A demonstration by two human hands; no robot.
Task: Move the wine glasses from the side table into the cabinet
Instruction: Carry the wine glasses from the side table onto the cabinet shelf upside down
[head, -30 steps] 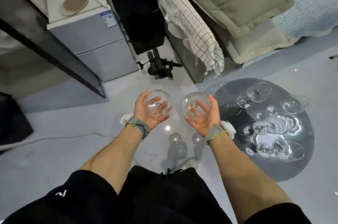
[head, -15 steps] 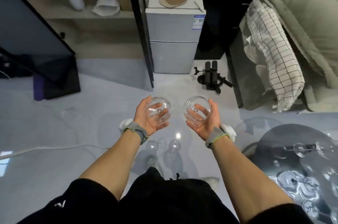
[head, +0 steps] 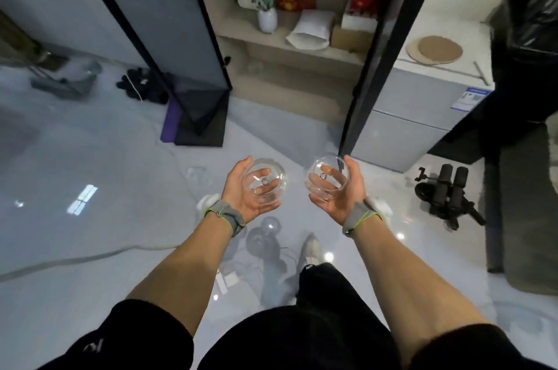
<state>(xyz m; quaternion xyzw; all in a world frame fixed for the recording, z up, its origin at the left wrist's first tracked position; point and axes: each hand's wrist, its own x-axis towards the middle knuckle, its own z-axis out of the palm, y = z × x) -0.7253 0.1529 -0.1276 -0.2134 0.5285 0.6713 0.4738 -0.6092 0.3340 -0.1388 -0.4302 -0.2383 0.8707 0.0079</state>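
My left hand (head: 243, 193) cups the bowl of a clear wine glass (head: 267, 179), palm up, the stem hanging below between the fingers. In the same way my right hand (head: 344, 191) holds a second wine glass (head: 327, 178). Both glasses are level, side by side over the glossy floor. Straight ahead stands the cabinet (head: 290, 46), its dark-framed glass door (head: 169, 31) swung open to the left. The lower shelf (head: 287, 77) of the cabinet looks bare apart from faint glass shapes. The side table is out of view.
On the upper cabinet shelf stand a white vase (head: 267, 19), a white bag (head: 311, 31), a box and red decorations. A small grey fridge (head: 422, 104) stands right of the cabinet. A black gimbal (head: 447, 194) lies on the floor at right; a cable (head: 75, 258) runs across the floor at left.
My view has turned left from the side table with its glasses toward the open cabinet, which is now closer. Both hands keep their glasses held the same way.
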